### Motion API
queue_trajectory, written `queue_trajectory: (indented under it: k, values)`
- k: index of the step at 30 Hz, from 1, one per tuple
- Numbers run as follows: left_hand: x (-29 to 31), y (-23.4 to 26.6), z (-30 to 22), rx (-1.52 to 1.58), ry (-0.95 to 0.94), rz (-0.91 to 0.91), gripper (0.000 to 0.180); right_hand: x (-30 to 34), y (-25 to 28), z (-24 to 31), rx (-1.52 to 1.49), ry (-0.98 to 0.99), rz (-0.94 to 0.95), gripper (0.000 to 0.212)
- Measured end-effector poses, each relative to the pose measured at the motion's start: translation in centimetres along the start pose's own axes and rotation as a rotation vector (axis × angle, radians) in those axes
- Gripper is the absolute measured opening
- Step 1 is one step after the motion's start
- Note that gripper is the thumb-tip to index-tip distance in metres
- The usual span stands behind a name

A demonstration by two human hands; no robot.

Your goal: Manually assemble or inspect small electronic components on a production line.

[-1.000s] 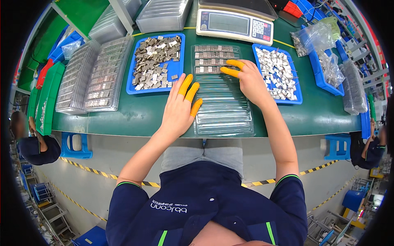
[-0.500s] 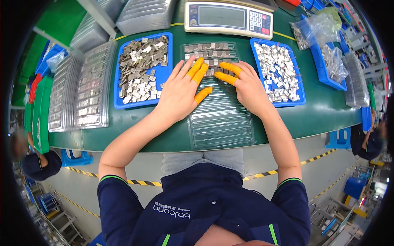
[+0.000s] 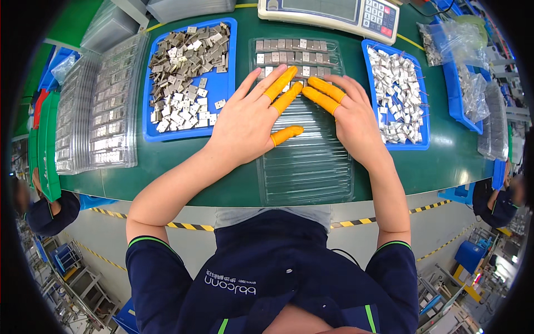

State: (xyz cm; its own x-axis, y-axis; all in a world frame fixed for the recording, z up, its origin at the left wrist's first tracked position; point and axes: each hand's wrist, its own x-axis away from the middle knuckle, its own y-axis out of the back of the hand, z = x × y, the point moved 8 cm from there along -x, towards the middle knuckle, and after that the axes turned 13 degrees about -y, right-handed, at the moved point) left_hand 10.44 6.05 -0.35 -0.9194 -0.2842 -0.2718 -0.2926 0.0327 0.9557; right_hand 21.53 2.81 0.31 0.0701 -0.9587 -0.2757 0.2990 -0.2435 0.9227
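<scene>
A clear ribbed plastic tray (image 3: 306, 172) lies in front of me, with rows of small metallic pieces (image 3: 292, 45) across its far part. My left hand (image 3: 239, 125) rests over its left side, fingers stretched and thumb apart. Yellow finger cots cover its thumb, index and middle fingers, whose tips touch the nearest visible row. My right hand (image 3: 359, 125) reaches over the right side with fingers extended and two yellow-covered fingertips at the same row. The two hands' fingertips nearly meet. Pieces directly under the fingers are partly hidden; I see none held.
Left of the tray, a blue bin (image 3: 219, 89) holds loose metal pieces; a blue bin (image 3: 420, 147) of white pieces with leads stands right. Filled clear trays (image 3: 114, 106) are stacked far left. A scale (image 3: 334, 16) sits behind, and a bagged blue bin (image 3: 464, 114) at far right.
The view has shifted slightly. My left fingertips have moved right along the row, closer to my right fingertips. Both hands remain on the tray with fingers extended.
</scene>
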Motion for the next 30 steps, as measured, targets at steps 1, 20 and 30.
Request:
queue_trajectory:
  k: [1, 20, 30]
  values:
    - [-0.1, -0.1, 0.1, 0.010, 0.005, 0.009, 0.058, -0.2, 0.3, 0.2, -0.017, 0.020, -0.003, 0.042]
    - [0.5, 2.4, 0.6, -0.161, 0.099, -0.176, 0.044, 0.3, 2.9, -3.0, 0.014, -0.211, -0.181, 0.034]
    - [1.2, 2.5, 1.6, -0.198, 0.135, -0.264, 0.028, 0.5, 2.0, -3.7, -0.013, -0.249, -0.168, 0.028]
